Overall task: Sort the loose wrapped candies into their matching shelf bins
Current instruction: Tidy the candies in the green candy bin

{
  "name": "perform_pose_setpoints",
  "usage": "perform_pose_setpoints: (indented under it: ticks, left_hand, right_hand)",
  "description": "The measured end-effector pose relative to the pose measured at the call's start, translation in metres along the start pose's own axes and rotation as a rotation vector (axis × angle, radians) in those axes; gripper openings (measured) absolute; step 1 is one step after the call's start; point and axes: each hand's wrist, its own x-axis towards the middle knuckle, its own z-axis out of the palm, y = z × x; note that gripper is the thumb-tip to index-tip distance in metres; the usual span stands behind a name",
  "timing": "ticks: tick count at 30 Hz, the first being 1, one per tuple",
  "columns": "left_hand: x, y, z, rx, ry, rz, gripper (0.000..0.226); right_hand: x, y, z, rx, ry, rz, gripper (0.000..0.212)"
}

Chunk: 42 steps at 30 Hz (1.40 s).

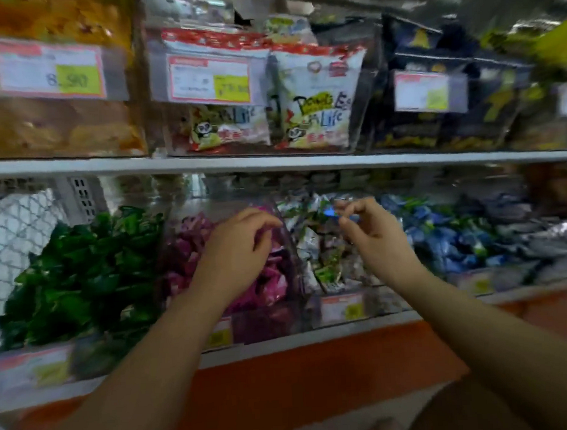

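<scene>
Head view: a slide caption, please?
Right hand pinches a blue candy over the white candies; left hand hovers over the pink candies.

Upper shelf stock: white panda snack bag [319, 96] printed "Life" under a blurred word resembling "Pong"; neighbouring white bag [229, 126], "Life"; left price label [50, 67], roughly "8.90"; other price labels [421, 91] too blurred to read

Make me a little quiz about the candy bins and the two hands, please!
1. True or false: the right hand pinches a small blue wrapped candy.
2. Which candies is the left hand over? A) shiny green wrapped candies B) pink wrapped candies C) silver wrapped candies
3. Fill in: the white-and-green wrapped candies lie between the pink ones and the ____ ones.

Key: 1 true; 2 B; 3 blue, the blue wrapped candies.
</scene>
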Motion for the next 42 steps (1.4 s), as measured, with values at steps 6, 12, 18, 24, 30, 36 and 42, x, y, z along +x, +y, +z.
perform_pose_setpoints:
  ticks: [6,12,18,24,30,36,42]
  left_hand:
    - [0.028,0.028,0.049,-0.028,-0.097,0.021,0.021]
    - [0.036,0.028,0.071,-0.001,-0.179,-0.013,0.022]
    - [0.038,0.019,0.082,0.02,-0.188,-0.002,0.023]
    - [0.038,0.02,0.076,0.01,-0.189,-0.008,0.023]
    - [0.024,0.018,0.037,0.019,-0.137,-0.03,0.022]
    - [-0.028,-0.022,-0.043,0.136,-0.062,-0.132,0.022]
    - [-0.099,-0.091,-0.127,0.213,0.099,-0.337,0.022]
  right_hand:
    - [0.01,0.062,-0.071,-0.334,0.195,0.061,0.019]
    - [0.037,0.108,-0.115,-0.373,0.128,0.359,0.058]
    - [0.039,0.147,-0.124,-0.465,-0.09,0.683,0.104]
    - [0.031,0.119,-0.117,-0.636,0.053,0.521,0.065]
    - [0.033,0.048,-0.073,-0.621,-0.008,0.215,0.054]
    - [0.032,-0.024,0.022,-0.488,-0.313,-0.037,0.049]
    - [0.03,-0.09,0.126,-0.407,-0.555,-0.276,0.04]
